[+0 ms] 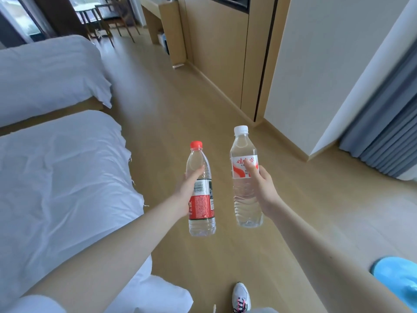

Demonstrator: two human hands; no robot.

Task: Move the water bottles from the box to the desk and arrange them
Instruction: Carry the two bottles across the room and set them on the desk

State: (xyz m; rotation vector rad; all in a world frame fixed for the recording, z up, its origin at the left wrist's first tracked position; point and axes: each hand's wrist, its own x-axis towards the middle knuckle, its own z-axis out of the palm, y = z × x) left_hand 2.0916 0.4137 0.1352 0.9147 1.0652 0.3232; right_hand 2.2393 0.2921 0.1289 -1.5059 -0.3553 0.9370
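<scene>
My left hand (pixel 188 186) grips a clear water bottle with a red cap and red label (pixel 202 206), held upright over the wooden floor. My right hand (pixel 261 186) grips a second clear bottle with a white cap and a white-and-red label (pixel 244 199), also upright and a little higher. The two bottles are side by side and apart, in the middle of the view. A wooden desk (pixel 158 10) stands far ahead against the right wall. The box is not in view.
Two beds with white sheets (pixel 56 177) line the left side. A wood-panelled wall (pixel 216 59) and a white wall corner (pixel 316 86) run along the right, with grey curtains (pixel 388 132) beyond. Chairs and a small table (pixel 106 16) stand at the far end. A blue object (pixel 397 276) lies at lower right.
</scene>
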